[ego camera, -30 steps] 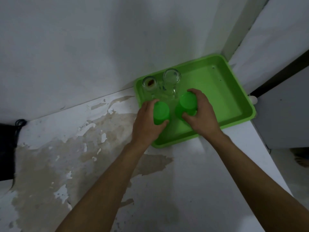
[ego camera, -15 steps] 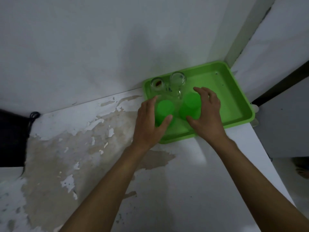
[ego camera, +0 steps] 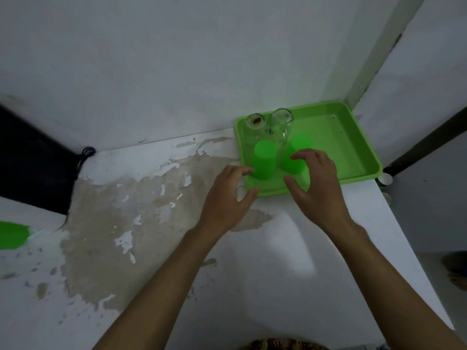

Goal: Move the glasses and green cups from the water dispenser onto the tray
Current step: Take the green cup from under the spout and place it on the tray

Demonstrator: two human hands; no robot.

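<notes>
Both hands hover over the near edge of the tray (ego camera: 353, 137), and neither holds anything. The left hand (ego camera: 227, 195) is spread wide, palm down, with its fingertips close to the left cup (ego camera: 264, 160) but apart from it; its thumb points toward the tray's near rim. The right hand (ego camera: 318, 183) is also wide, fingers curled loosely, and its fingertips partly cover the right cup (ego camera: 297, 152); whether they touch it cannot be told.

The two green cups stand upside down on the tray, just beyond the fingers of each hand, side by side with a narrow gap between. Farther from the hands, past the cups, stand two glasses: the short glass (ego camera: 255, 121) beyond the left hand, near the tray's far left corner, with a brown speck inside, and the tall glass (ego camera: 281, 125) between the two hands' lines, just behind the gap between the cups. The part of the tray to the right of the right hand is bare.

The tray lies on a white table (ego camera: 252, 274) with peeled, stained paint to the left of the left hand, in the corner of the wall (ego camera: 177, 59). Far left of the left hand, at the frame edge, is a green shape (ego camera: 12, 236), too blurred to identify.
</notes>
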